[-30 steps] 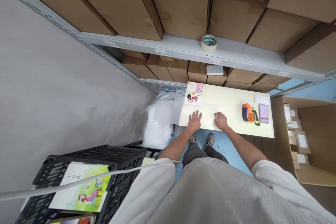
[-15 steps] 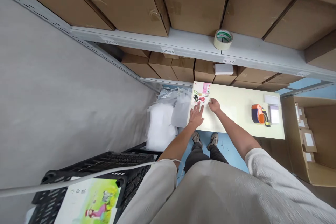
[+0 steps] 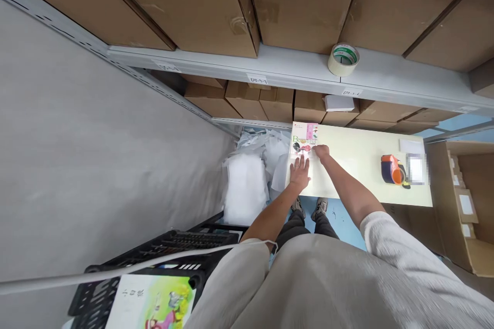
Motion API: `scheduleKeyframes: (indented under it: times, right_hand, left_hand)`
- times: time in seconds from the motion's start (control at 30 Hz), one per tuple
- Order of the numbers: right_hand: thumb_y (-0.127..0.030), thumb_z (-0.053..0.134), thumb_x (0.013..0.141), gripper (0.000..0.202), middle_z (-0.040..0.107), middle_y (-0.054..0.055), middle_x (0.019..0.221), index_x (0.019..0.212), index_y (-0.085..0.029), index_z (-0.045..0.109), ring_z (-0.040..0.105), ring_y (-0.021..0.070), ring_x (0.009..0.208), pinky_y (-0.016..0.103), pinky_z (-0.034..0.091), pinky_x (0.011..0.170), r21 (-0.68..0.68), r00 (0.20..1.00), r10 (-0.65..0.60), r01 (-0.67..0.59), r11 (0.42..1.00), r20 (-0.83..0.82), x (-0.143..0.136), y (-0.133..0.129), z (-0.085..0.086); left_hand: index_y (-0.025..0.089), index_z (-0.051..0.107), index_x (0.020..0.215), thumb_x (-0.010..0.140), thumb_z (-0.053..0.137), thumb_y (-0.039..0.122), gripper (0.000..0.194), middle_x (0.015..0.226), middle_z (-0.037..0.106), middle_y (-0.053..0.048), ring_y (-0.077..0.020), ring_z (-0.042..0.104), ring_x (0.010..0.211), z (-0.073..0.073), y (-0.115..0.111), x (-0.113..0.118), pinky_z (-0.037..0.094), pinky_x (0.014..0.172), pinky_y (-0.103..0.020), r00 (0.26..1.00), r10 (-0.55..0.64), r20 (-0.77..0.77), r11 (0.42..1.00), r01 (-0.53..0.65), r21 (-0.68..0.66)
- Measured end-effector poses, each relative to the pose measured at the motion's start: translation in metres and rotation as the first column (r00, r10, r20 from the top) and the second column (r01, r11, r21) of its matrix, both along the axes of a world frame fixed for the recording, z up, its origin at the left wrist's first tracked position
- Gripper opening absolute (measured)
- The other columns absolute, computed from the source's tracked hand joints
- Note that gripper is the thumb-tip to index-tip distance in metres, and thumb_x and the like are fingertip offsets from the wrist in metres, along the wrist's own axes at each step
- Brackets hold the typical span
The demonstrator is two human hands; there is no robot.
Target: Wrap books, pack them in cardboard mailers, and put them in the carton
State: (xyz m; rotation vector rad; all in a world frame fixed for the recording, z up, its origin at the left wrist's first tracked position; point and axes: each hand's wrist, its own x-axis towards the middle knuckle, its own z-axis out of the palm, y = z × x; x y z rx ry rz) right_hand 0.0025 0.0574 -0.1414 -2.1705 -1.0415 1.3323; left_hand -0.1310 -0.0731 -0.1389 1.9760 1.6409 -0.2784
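Observation:
A book or booklet [image 3: 304,132] with "Beautiful", a pink panel and dark and red shapes on its cover lies at the left end of the cream-coloured table [image 3: 353,164]. My left hand [image 3: 300,173] rests flat over its lower edge, fingers spread. At the lower right side of the cover, my right hand [image 3: 321,153] is closed, fingers curled in; what they pinch is too small to make out. A pale, partly see-through strip shows between the two hands.
An orange and dark tape dispenser [image 3: 391,169] lies on the table's right part. White packing sheets [image 3: 246,187] are piled left of the table. A tape roll [image 3: 343,59] sits on the shelf [image 3: 293,69] among cardboard boxes [image 3: 304,5]. A black crate [image 3: 96,293] stands lower left; an open carton [image 3: 440,205] is right.
The whole view has shifted, so the table and shelf appear further right. My left hand stays flat at the book's lower edge; my right hand stays closed beside it, slightly higher along the side.

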Motion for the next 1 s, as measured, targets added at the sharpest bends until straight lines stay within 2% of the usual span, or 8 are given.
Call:
scheduleKeyframes:
  times: [0.27,0.37,0.47,0.6,0.7,0.8,0.9,1.0]
  right_hand:
    - [-0.023,0.074,0.074,0.019,0.067,-0.001,0.081,0.089,-0.023,0.063,0.063,0.0174,0.077,0.027,0.049,0.069,-0.047,0.998,-0.027,0.03,0.998,0.052,-0.001,0.002,0.005]
    - [-0.028,0.068,0.079,0.018,0.063,-0.004,0.08,0.095,-0.025,0.06,0.06,0.0175,0.077,0.028,0.049,0.073,0.051,0.998,0.036,-0.038,0.998,0.051,0.003,-0.003,0.006]
    - [-0.038,0.065,0.085,0.025,0.063,-0.004,0.082,0.106,-0.026,0.059,0.06,0.0194,0.078,0.03,0.05,0.077,0.162,0.997,0.058,-0.064,0.985,0.043,0.011,-0.009,0.01]
    - [-0.045,0.059,0.09,0.032,0.065,-0.001,0.088,0.115,-0.026,0.055,0.061,0.0201,0.082,0.031,0.051,0.08,0.3,0.998,0.058,-0.06,0.952,0.013,0.035,-0.015,0.022]
    - [-0.048,0.056,0.092,0.032,0.066,0.001,0.093,0.115,-0.025,0.051,0.063,0.02,0.086,0.031,0.053,0.081,0.401,1.0,0.006,0.004,0.916,-0.023,0.062,-0.021,0.036]
    - [-0.052,0.06,0.089,0.037,0.068,0.001,0.094,0.112,-0.027,0.047,0.066,0.0206,0.088,0.033,0.055,0.081,0.437,0.987,-0.062,0.122,0.891,-0.149,0.094,-0.035,0.048]
    - [-0.055,0.071,0.08,0.044,0.071,0.0,0.088,0.106,-0.028,0.047,0.07,0.0226,0.083,0.036,0.058,0.078,0.355,0.934,-0.125,0.248,0.901,-0.336,0.123,-0.061,0.052]
    - [-0.055,0.082,0.071,0.05,0.071,0.0,0.079,0.098,-0.028,0.048,0.071,0.0241,0.077,0.037,0.058,0.073,0.231,0.892,-0.208,0.318,0.92,-0.4,0.142,-0.093,0.048]
  left_hand:
    - [0.028,0.003,0.179,0.094,0.07,0.043,0.109,0.186,-0.002,-0.01,-0.0393,0.006,0.171,0.0,-0.003,-0.001,0.019,0.135,-0.062,1.0,0.002,0.01,1.0,-0.002,0.002]
    - [0.03,-0.002,0.178,0.095,0.07,0.044,0.11,0.187,-0.002,-0.009,-0.038,0.005,0.172,0.0,-0.007,-0.001,0.017,0.136,-0.062,1.0,0.01,0.013,0.999,-0.01,0.038]
    - [0.027,0.004,0.179,0.096,0.07,0.045,0.107,0.186,0.0,-0.012,-0.0399,0.007,0.171,0.002,-0.01,-0.002,0.017,0.136,-0.062,0.999,0.042,0.0,0.998,-0.042,0.054]
    - [0.024,0.015,0.178,0.1,0.066,0.04,0.095,0.184,0.018,-0.016,-0.0414,0.018,0.169,0.006,-0.015,-0.001,0.02,0.136,-0.061,0.998,0.059,0.009,0.995,-0.06,0.086]
    - [0.026,0.016,0.178,0.104,0.055,0.039,0.085,0.181,0.028,-0.015,-0.0385,0.024,0.167,0.006,-0.025,0.001,0.02,0.136,-0.059,0.999,0.027,0.019,0.995,-0.029,0.097]
    - [0.021,0.013,0.179,0.105,0.052,0.053,0.089,0.184,0.018,-0.016,-0.0387,0.011,0.171,0.003,-0.036,0.003,0.01,0.138,-0.06,1.0,-0.014,0.014,0.998,0.013,0.067]
    - [0.02,0.013,0.179,0.103,0.05,0.063,0.095,0.186,0.007,-0.015,-0.0392,0.001,0.172,-0.002,-0.038,0.005,0.004,0.137,-0.062,0.999,-0.032,0.005,0.999,0.032,0.043]
    - [0.019,0.013,0.178,0.105,0.045,0.062,0.092,0.185,0.003,-0.015,-0.0385,0.0,0.172,-0.006,-0.028,0.01,0.002,0.137,-0.063,1.0,-0.016,-0.015,0.999,0.017,0.041]
